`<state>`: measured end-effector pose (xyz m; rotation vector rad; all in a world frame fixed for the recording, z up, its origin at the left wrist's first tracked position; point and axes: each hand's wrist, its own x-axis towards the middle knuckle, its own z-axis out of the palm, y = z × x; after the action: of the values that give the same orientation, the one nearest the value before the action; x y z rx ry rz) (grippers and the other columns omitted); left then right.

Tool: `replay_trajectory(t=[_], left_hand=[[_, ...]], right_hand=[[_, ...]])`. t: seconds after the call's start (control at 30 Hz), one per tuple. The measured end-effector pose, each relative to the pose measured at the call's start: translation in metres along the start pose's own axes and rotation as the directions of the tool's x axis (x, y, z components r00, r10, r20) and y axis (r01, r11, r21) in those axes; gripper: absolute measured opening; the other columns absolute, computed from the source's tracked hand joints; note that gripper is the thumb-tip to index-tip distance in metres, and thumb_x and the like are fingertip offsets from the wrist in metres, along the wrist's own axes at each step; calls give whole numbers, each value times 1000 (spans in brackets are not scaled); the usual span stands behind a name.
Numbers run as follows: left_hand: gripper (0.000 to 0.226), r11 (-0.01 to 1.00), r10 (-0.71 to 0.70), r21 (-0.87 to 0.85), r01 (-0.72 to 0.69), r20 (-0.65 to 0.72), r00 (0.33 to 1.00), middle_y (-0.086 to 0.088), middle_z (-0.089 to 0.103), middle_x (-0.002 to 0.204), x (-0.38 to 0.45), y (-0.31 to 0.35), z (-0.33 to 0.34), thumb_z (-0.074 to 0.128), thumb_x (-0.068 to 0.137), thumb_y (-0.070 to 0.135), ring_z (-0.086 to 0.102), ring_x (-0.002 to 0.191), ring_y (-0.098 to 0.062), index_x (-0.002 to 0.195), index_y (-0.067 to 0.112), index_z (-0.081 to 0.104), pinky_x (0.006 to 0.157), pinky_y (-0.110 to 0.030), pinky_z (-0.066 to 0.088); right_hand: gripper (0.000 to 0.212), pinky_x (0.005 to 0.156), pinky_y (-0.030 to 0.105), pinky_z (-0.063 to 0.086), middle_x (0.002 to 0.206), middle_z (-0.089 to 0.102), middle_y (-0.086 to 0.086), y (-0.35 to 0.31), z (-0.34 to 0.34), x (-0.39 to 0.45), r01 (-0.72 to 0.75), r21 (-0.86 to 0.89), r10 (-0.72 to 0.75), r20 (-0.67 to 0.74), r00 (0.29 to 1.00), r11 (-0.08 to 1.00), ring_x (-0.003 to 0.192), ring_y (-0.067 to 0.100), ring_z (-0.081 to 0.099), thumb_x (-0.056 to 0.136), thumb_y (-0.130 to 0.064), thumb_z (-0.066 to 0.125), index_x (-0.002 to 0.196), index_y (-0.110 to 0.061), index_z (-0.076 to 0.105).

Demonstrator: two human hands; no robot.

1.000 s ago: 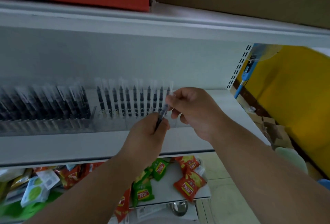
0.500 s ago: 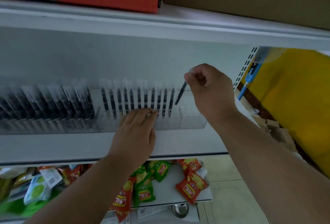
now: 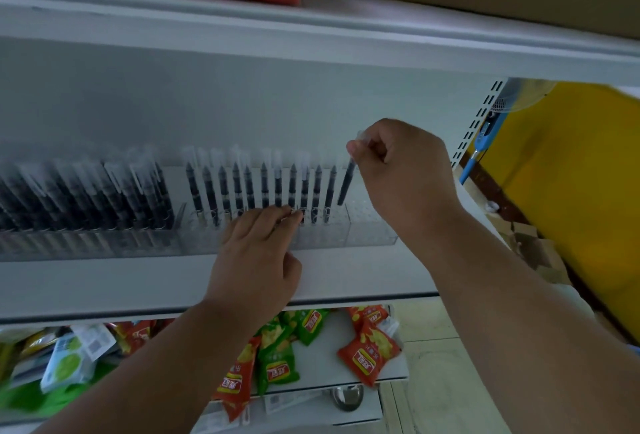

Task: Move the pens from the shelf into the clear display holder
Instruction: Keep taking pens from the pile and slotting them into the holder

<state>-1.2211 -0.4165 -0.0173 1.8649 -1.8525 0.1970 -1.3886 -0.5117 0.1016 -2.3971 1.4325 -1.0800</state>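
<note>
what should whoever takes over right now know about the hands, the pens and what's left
Right hand pinches one pen by its top, tip down, just above the holder, right of the standing row.
Left hand rests with straight fingers on the holder's front, holding nothing.
Done: a row of pens stands in the holder.
Left: seat the held pen at the right end, where the holder looks unfilled. No loose pens are visible on the shelf.

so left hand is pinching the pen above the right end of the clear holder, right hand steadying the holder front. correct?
Hands are swapped. In the head view the right hand pinches the pen by its top, above the right end of the clear holder. The left hand rests its fingers on the holder's front.
</note>
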Motion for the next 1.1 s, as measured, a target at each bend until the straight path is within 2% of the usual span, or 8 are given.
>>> replay_trajectory(t=[0.1, 0.27, 0.43, 0.57, 0.7, 0.83, 0.93, 1.1], left_hand=[[55, 1000, 6, -1, -6, -20, 1000, -3, 59, 130, 0, -1, 2, 49, 79, 24, 49, 120, -23, 132, 12, 60, 106, -39, 36], [55, 1000, 12, 4, -12, -37, 999, -3, 59, 129, 0, -1, 4, 54, 78, 23, 47, 119, -23, 131, 12, 61, 106, -35, 31], [55, 1000, 11, 9, -10, -50, 999, -3, 59, 129, -1, -1, 4, 55, 77, 22, 46, 119, -22, 131, 13, 61, 106, -34, 30], [55, 1000, 11, 4, -11, -40, 999, -3, 58, 130, -1, -2, 4, 55, 77, 22, 47, 120, -23, 131, 13, 61, 106, -36, 31], [56, 1000, 7, 1, -7, -44, 999, -3, 59, 130, -1, -3, 4, 53, 77, 22, 45, 120, -23, 131, 13, 60, 106, -34, 29], [57, 1000, 5, 11, -5, -25, 1000, -3, 58, 131, -3, -1, 2, 51, 77, 24, 45, 120, -23, 132, 13, 60, 106, -40, 35], [57, 1000, 16, 5, -16, 2, 1000, -5, 57, 133, -3, 0, 0, 50, 79, 24, 45, 122, -25, 133, 11, 59, 107, -43, 36], [48, 997, -71, -14, 70, -75, 995, -10, 59, 122, -14, -1, -14, 50, 81, 25, 48, 116, -29, 124, 8, 61, 101, -44, 42]], right_hand=[[23, 69, 22, 39, 80, 58, -15, 6, 12, -5, -35, -34, 37, 81, 996, 999, 78, 8, 56, 97, -36, 57, 90, -16, 65], [25, 65, 24, 36, 72, 54, -12, 8, 22, 0, -43, -74, 50, 92, 995, 996, 73, 11, 53, 99, -37, 53, 87, -15, 60], [27, 68, 23, 38, 79, 59, -7, 7, 28, 6, -78, -89, 86, 87, 992, 993, 78, 12, 55, 100, -35, 51, 83, -14, 57], [39, 50, 25, 26, 63, 46, -6, 9, 35, 2, -149, -91, 162, 148, 976, 985, 58, 8, 44, 99, -36, 50, 66, -20, 38], [30, 50, 22, 28, 66, 50, -5, 11, 38, -4, -151, -120, 172, 191, 966, 981, 62, 9, 47, 99, -36, 53, 76, -18, 47], [26, 61, 26, 36, 79, 60, -1, 15, 37, -17, -206, -109, 225, 206, 952, 972, 78, 18, 58, 96, -40, 56, 89, -15, 57], [27, 64, 27, 38, 89, 60, -1, 11, 29, -29, -163, -70, 173, 163, 971, 984, 80, 16, 57, 93, -43, 60, 98, -17, 55], [22, 66, 32, 44, 92, 55, 0, -13, 16, -45, 116, -8, -115, 112, 987, 993, 82, 19, 53, 93, -34, 60, 102, -16, 50]])
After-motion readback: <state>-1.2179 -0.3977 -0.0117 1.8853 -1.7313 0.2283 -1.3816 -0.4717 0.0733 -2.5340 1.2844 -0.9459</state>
